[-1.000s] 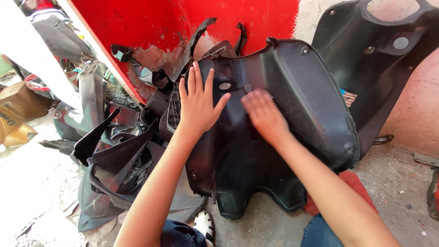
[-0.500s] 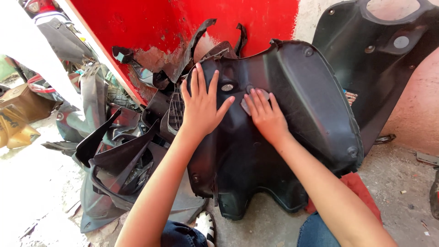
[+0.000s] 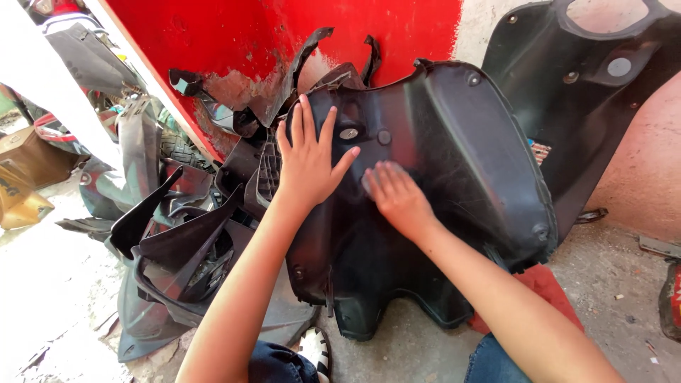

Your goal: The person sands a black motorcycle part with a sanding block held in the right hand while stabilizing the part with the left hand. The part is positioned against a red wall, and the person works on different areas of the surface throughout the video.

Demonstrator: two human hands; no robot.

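A large black plastic scooter body panel [image 3: 454, 177] stands upright on the ground, leaning toward a red wall. My left hand [image 3: 308, 159] lies flat on its upper left part, fingers spread, close to a small metal fastener. My right hand [image 3: 394, 191] presses flat on the panel's middle, fingers together and slightly blurred. Neither hand holds anything.
A pile of black plastic scooter panels [image 3: 177, 241] lies to the left against the red wall [image 3: 234, 35]. Another black panel [image 3: 596, 92] leans at the right. A red cloth [image 3: 546, 284] lies under the panel. Brown bags [image 3: 28, 177] sit at far left.
My right hand has slid left and down across the panel's middle. My left hand has stayed almost in place on the upper left.
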